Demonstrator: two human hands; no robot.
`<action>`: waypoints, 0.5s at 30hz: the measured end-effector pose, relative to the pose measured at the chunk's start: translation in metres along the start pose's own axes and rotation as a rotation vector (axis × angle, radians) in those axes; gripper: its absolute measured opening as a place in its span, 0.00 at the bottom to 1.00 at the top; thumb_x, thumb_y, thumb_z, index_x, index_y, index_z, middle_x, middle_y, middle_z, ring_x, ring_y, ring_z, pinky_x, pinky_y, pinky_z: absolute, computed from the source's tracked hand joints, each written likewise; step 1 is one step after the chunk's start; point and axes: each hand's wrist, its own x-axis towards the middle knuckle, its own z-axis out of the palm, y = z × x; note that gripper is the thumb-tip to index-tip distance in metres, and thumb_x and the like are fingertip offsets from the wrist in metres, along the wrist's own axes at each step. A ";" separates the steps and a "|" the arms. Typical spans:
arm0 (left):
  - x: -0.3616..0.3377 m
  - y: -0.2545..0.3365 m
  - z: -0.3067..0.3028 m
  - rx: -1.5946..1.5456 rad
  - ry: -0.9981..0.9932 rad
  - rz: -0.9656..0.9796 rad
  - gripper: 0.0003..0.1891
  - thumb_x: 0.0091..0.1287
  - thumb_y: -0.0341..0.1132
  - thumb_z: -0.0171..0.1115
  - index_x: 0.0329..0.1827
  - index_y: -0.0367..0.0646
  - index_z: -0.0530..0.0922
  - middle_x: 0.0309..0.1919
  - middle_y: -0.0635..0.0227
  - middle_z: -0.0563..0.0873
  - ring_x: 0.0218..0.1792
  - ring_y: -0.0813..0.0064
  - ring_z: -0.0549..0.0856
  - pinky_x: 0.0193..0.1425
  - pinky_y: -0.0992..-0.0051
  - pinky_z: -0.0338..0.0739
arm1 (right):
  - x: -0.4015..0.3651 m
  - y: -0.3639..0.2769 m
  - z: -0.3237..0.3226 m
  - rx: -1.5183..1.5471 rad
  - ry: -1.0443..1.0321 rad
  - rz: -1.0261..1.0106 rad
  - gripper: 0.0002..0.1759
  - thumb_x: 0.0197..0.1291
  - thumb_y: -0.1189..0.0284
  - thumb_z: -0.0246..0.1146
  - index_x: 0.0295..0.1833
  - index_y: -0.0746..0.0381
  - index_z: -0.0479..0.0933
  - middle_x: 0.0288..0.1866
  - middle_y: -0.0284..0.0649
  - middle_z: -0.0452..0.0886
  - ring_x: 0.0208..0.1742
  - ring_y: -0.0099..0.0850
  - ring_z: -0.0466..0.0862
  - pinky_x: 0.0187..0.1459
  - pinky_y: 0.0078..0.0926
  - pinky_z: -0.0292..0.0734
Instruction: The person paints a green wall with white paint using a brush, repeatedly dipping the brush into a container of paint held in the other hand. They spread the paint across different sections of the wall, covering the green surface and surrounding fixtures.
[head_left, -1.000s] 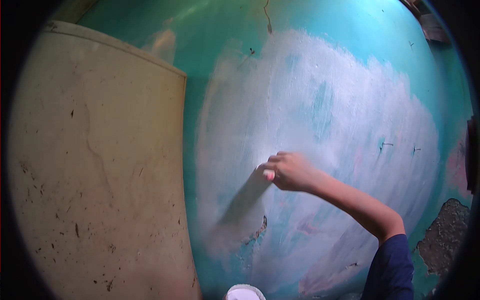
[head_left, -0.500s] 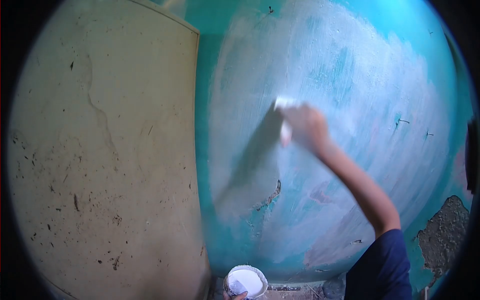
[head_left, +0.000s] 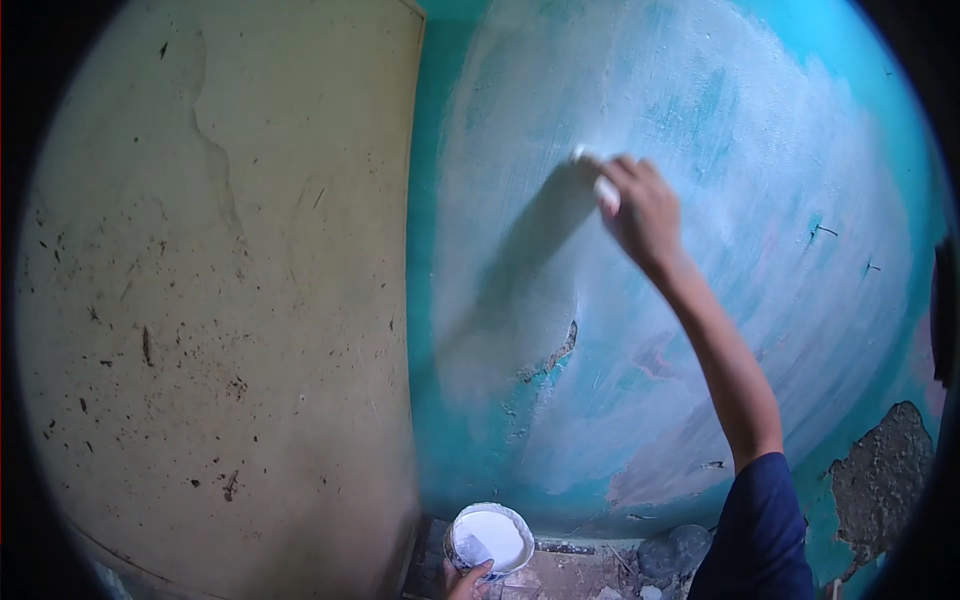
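My right hand (head_left: 645, 208) is raised against the wall (head_left: 680, 300), its fingers wrapped round the white handle of a tool (head_left: 606, 194) whose pale head touches the surface. Whitish streaks cover much of the turquoise paint around it. Low in the view, my left hand (head_left: 467, 580) grips a bucket (head_left: 527, 540) by its side, with the thumb at the rim. White liquid fills part of the bucket, and a pale flat piece shows inside near the thumb.
A stained beige panel (head_left: 220, 300) stands at the left. Nails (head_left: 826, 231) stick out of the wall at the right. Bare rough plaster (head_left: 885, 480) shows at the lower right, and a chipped crack (head_left: 562, 345) below my right hand. Debris lies on the floor (head_left: 570, 580).
My right hand and the tool have moved up along the wall. The view has shifted slightly, and the bucket and my left hand now show a little higher.
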 end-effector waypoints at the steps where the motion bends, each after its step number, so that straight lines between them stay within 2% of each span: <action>1: 0.012 -0.011 -0.008 0.002 0.015 -0.003 0.21 0.70 0.36 0.61 0.64 0.37 0.76 0.53 0.62 0.83 0.53 0.70 0.82 0.59 0.68 0.77 | 0.010 0.003 0.000 -0.060 0.018 0.011 0.18 0.53 0.75 0.62 0.51 0.50 0.81 0.38 0.35 0.81 0.37 0.37 0.80 0.36 0.33 0.77; 2: 0.007 -0.010 -0.007 -0.007 0.024 -0.007 0.21 0.70 0.36 0.61 0.64 0.37 0.76 0.53 0.62 0.83 0.53 0.70 0.82 0.59 0.68 0.77 | 0.008 0.002 0.004 -0.050 0.011 0.008 0.18 0.53 0.75 0.62 0.51 0.50 0.81 0.38 0.35 0.81 0.37 0.37 0.80 0.36 0.33 0.77; 4: -0.009 -0.004 -0.003 0.070 -0.013 0.037 0.21 0.70 0.36 0.60 0.64 0.37 0.75 0.61 0.59 0.79 0.58 0.68 0.79 0.60 0.69 0.76 | -0.002 -0.002 0.009 -0.130 0.009 -0.078 0.21 0.51 0.75 0.62 0.53 0.53 0.80 0.41 0.34 0.82 0.39 0.36 0.81 0.36 0.32 0.77; 5: -0.010 -0.006 -0.004 0.071 -0.010 0.029 0.21 0.70 0.36 0.60 0.64 0.37 0.75 0.61 0.59 0.79 0.58 0.68 0.79 0.60 0.69 0.76 | -0.026 -0.013 0.016 -0.172 0.001 -0.128 0.21 0.49 0.74 0.62 0.53 0.54 0.80 0.42 0.35 0.82 0.39 0.34 0.81 0.36 0.32 0.77; 7: -0.009 -0.007 -0.006 0.111 -0.047 0.059 0.20 0.71 0.34 0.57 0.65 0.36 0.74 0.67 0.58 0.73 0.62 0.66 0.76 0.63 0.69 0.75 | -0.101 -0.034 0.043 -0.140 -0.006 -0.257 0.24 0.49 0.73 0.62 0.57 0.57 0.80 0.47 0.34 0.81 0.38 0.30 0.81 0.34 0.30 0.76; 9: -0.033 0.012 0.015 0.099 0.013 -0.001 0.20 0.72 0.34 0.56 0.64 0.36 0.73 0.68 0.59 0.73 0.63 0.66 0.76 0.65 0.67 0.73 | -0.163 -0.069 0.037 -0.063 -0.184 -0.377 0.24 0.49 0.72 0.63 0.55 0.63 0.80 0.46 0.35 0.80 0.36 0.26 0.79 0.33 0.25 0.75; 10: -0.041 0.018 0.023 0.086 0.071 -0.058 0.19 0.73 0.33 0.55 0.64 0.36 0.73 0.68 0.59 0.72 0.63 0.65 0.76 0.66 0.66 0.72 | -0.190 -0.085 0.039 -0.048 -0.245 -0.362 0.23 0.51 0.72 0.63 0.55 0.64 0.80 0.45 0.34 0.80 0.36 0.26 0.78 0.33 0.25 0.75; 11: -0.036 0.015 0.019 0.087 0.067 -0.059 0.19 0.73 0.33 0.55 0.64 0.36 0.73 0.68 0.59 0.72 0.63 0.65 0.76 0.66 0.66 0.72 | -0.196 -0.092 0.031 -0.003 -0.331 -0.348 0.20 0.51 0.73 0.63 0.52 0.62 0.81 0.45 0.33 0.80 0.36 0.27 0.79 0.33 0.27 0.75; 13: -0.024 0.006 0.012 0.048 0.100 -0.009 0.18 0.73 0.31 0.54 0.64 0.36 0.73 0.68 0.59 0.73 0.64 0.65 0.75 0.68 0.67 0.71 | -0.187 -0.079 0.029 0.219 -0.395 -0.215 0.15 0.54 0.73 0.63 0.49 0.59 0.82 0.43 0.34 0.82 0.36 0.33 0.80 0.34 0.31 0.76; 15: -0.029 0.011 0.020 0.002 0.107 -0.057 0.18 0.73 0.30 0.54 0.65 0.35 0.73 0.68 0.59 0.73 0.64 0.65 0.75 0.68 0.67 0.70 | -0.151 -0.056 0.023 0.415 -0.409 0.000 0.12 0.57 0.74 0.63 0.47 0.55 0.83 0.40 0.37 0.83 0.37 0.37 0.81 0.37 0.35 0.77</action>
